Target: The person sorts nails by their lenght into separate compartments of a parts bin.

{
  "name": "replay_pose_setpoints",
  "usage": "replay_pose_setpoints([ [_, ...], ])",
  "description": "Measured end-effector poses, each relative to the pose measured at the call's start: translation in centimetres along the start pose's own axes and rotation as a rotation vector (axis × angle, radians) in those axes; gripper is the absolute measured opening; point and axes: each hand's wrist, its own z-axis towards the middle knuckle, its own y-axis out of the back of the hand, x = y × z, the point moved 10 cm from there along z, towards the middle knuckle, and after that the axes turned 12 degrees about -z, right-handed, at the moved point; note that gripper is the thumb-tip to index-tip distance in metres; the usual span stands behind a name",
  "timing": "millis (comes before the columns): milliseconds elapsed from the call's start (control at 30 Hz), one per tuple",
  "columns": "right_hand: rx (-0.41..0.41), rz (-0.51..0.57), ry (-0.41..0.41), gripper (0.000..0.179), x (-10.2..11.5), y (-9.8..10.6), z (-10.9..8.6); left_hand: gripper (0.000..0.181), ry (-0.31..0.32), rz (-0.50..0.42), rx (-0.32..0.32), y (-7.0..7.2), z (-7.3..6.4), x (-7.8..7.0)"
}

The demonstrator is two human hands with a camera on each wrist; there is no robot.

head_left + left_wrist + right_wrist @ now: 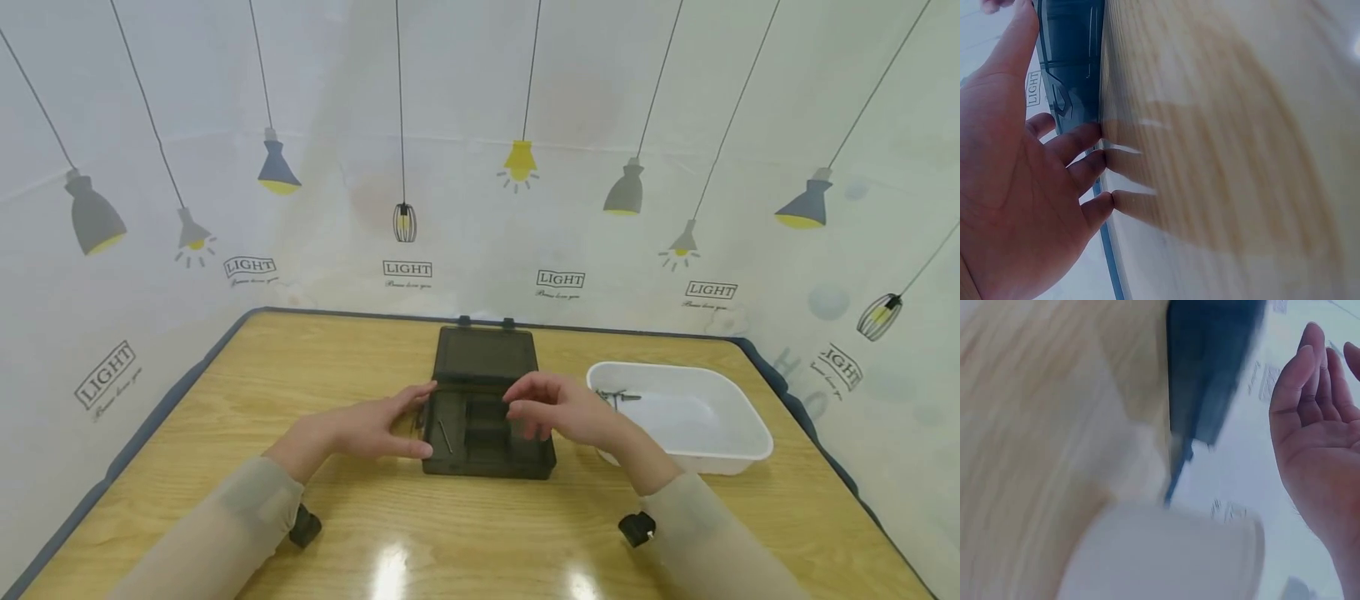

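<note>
A dark, see-through plastic box [491, 467] lies on the table with its lid [486, 353] swung back, away from the person. One thin metal piece, like a screw or nail [446, 437], lies in its left compartment. My left hand [367, 429] is at the box's left side, thumb by the front left corner and fingers spread along the edge. In the left wrist view that hand's fingertips [1094, 164] are down at the tabletop. Over the right part of the box hovers my right hand [566, 408], fingers loosely bent, with nothing visible between them.
On the right stands a white plastic tray [697, 457] with several small screw-like metal pieces [618, 396] at its left end. The wooden table [337, 350] ends at a dark border in front of a lamp-patterned cloth backdrop [480, 167].
</note>
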Motion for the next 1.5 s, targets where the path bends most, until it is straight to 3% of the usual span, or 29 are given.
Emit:
replay_pose_setpoints([
  [300, -0.133, -0.074, -0.052, 0.029, -3.0, 6.6, -4.6, 0.112, 0.005, -0.006, 0.009, -0.1, -0.1, -0.1],
  [467, -0.188, -0.121, -0.143, 0.035, -6.5, 9.7, -6.8, 0.112, 0.007, -0.013, 0.010, -0.1, -0.2, -0.1],
  [600, -0.171, -0.158, -0.245, 0.040, -10.1, 11.1, -7.7, 0.112, 0.001, -0.014, 0.005, 0.0, -0.1, -0.1],
  [733, -0.124, -0.157, -0.301, 0.038, -12.7, 11.3, -8.2, 0.112, -0.010, -0.007, 0.006, 0.0, -0.1, -0.2],
  [1033, 0.012, -0.175, -0.306, 0.034, -15.4, 9.9, -7.1, 0.112, 0.000, -0.012, 0.011, -0.1, -0.1, -0.3],
  [1267, 0.045, -0.227, -0.309, 0.038, -15.5, 9.1, -6.6, 0.112, 0.006, -0.020, 0.002, 0.0, -0.2, 0.1],
  [1500, 0.032, -0.327, -0.285, 0.026, -15.5, 9.1, -6.5, 0.112, 0.003, -0.015, 0.007, -0.1, 0.0, -0.3],
])
